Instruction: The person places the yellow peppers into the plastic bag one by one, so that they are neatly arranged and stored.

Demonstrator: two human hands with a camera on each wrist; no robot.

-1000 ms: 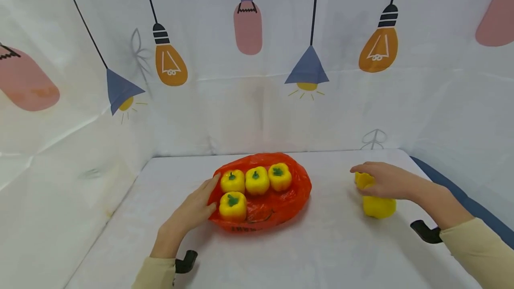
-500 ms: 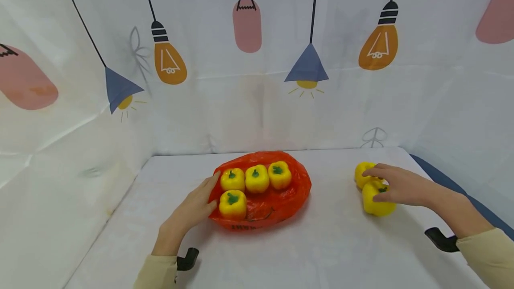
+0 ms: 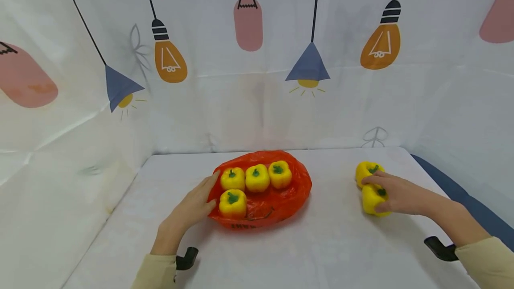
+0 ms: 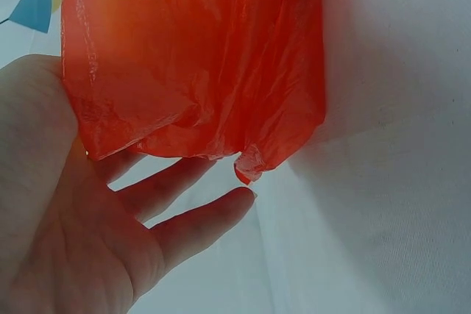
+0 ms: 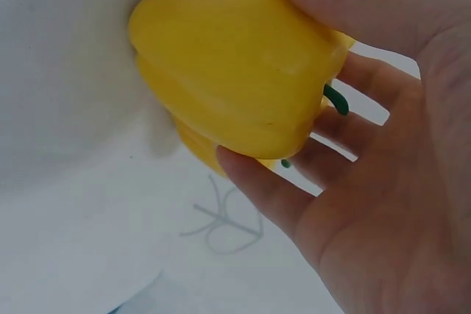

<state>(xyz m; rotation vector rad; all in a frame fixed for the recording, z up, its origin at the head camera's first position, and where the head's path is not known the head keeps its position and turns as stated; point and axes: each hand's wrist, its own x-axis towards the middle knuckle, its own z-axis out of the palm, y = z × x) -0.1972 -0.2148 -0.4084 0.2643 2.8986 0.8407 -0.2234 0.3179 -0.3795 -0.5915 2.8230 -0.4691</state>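
Note:
In the head view my left hand (image 3: 194,204) rests against the left side of a red plastic bag (image 3: 281,206), its fingers spread. The left wrist view shows those fingers (image 4: 202,229) nearly straight beside the crinkled red bag (image 4: 199,56). Several yellow bell peppers (image 3: 257,179) with green stems sit in the opened bag. At the right, my right hand (image 3: 405,195) holds the nearer of two yellow bell peppers (image 3: 371,199), thumb on one side and fingers on the other. That pepper (image 5: 235,56) fills much of the right wrist view. Just behind it stands the second pepper (image 3: 364,171).
A white tabletop (image 3: 321,249) lies under everything. White sheets (image 3: 261,101) printed with hanging lamps stand behind and at both sides. Dark blue fabric (image 3: 462,195) shows past the table's right edge.
My right hand drew back from over the far pepper, uncovering it, and then closed its thumb and fingers about the nearer pepper. The left hand and the bag have stayed put.

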